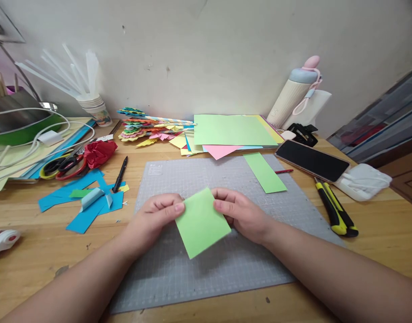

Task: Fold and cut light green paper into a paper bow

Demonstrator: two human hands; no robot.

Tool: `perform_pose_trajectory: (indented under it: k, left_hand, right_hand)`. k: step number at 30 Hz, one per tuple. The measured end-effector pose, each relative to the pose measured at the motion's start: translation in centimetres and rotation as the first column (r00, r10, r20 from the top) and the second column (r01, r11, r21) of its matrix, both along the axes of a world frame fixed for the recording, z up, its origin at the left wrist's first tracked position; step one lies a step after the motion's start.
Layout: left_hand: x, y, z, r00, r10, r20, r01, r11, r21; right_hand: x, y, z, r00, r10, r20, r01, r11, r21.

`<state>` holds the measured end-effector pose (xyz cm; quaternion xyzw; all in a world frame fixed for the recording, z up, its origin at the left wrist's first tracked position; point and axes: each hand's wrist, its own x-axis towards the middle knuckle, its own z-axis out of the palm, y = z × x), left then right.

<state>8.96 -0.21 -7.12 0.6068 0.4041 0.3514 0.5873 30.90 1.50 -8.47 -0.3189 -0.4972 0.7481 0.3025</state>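
Note:
A light green paper square (203,224) is held tilted above the grey cutting mat (165,282). My left hand (158,217) pinches its upper left edge, thumb in front. On the upper right edge, my right hand (242,214) is closed with its thumb in front and the other fingers partly hidden behind. A green paper strip (265,172) lies on the mat's upper right part, beside a thin red item (284,171).
Blue paper scraps (88,206), a black pen (120,175) and scissors (62,166) lie left. Stacked colored paper (232,130) is at the back. A phone (311,159), yellow-black cutters (335,208) and a white case (363,181) lie right; a bottle (288,98) stands behind.

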Motion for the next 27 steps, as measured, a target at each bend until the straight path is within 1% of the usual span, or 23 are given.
perform_pose_trajectory:
  k: [1, 3, 5, 7, 10, 12, 15, 17, 20, 22, 25, 27]
  left_hand:
    - [0.0, -0.2, 0.1, 0.999, -0.043, -0.034, 0.043, 0.999, 0.016]
    - [0.3, -0.6, 0.2, 0.989, -0.108, -0.098, 0.114, 0.992, 0.06]
    - [0.6, -0.8, 0.1, 0.982, -0.123, -0.146, 0.142, 0.982, 0.123]
    - [0.9, -1.0, 0.1, 0.981, -0.083, -0.176, 0.116, 0.976, 0.184]
    - [1.2, -1.1, 0.2, 0.977, 0.028, -0.209, 0.024, 0.97, 0.241]
    - [1.3, -1.1, 0.4, 0.969, 0.03, -0.245, 0.028, 0.973, 0.23]
    - [1.3, -1.2, 0.5, 0.953, -0.056, -0.296, 0.114, 0.977, 0.181]
    - [1.3, -1.2, 0.5, 0.948, -0.074, -0.309, 0.134, 0.975, 0.176]
    - [1.2, -1.1, 0.4, 0.952, -0.011, -0.307, 0.084, 0.971, 0.224]
    - [1.0, -0.9, 0.3, 0.947, 0.087, -0.309, 0.008, 0.955, 0.295]
    - [0.7, -0.9, 0.2, 0.92, 0.215, -0.327, -0.063, 0.906, 0.418]
    - [0.7, -0.9, 0.1, 0.91, 0.237, -0.339, -0.055, 0.882, 0.469]
  right_hand:
    - [-0.1, 0.0, 0.0, 1.0, -0.02, 0.007, 0.02, 1.0, 0.014]
    - [-0.2, -0.2, 0.1, 0.999, -0.019, 0.035, 0.018, 0.999, 0.049]
    - [-0.4, -0.5, 0.2, 0.998, 0.0, 0.07, -0.007, 0.996, 0.092]
    - [-0.5, -0.7, 0.4, 0.995, -0.009, 0.101, -0.006, 0.99, 0.143]
    - [-0.6, -1.1, 0.7, 0.989, -0.065, 0.136, 0.034, 0.974, 0.224]
    - [-0.5, -1.4, 0.8, 0.982, -0.095, 0.163, 0.048, 0.96, 0.274]
    - [-0.5, -1.7, 0.9, 0.969, -0.117, 0.218, 0.036, 0.938, 0.344]
    - [-0.5, -1.7, 0.9, 0.961, -0.122, 0.248, 0.023, 0.928, 0.371]
    - [-0.5, -1.6, 0.6, 0.969, -0.109, 0.221, 0.036, 0.95, 0.31]
    - [-0.5, -1.4, 0.3, 0.978, -0.137, 0.155, 0.093, 0.961, 0.26]
    - [-0.5, -1.1, 0.0, 0.971, -0.228, 0.075, 0.201, 0.944, 0.262]
    - [-0.5, -1.0, -0.2, 0.965, -0.26, 0.042, 0.24, 0.935, 0.261]
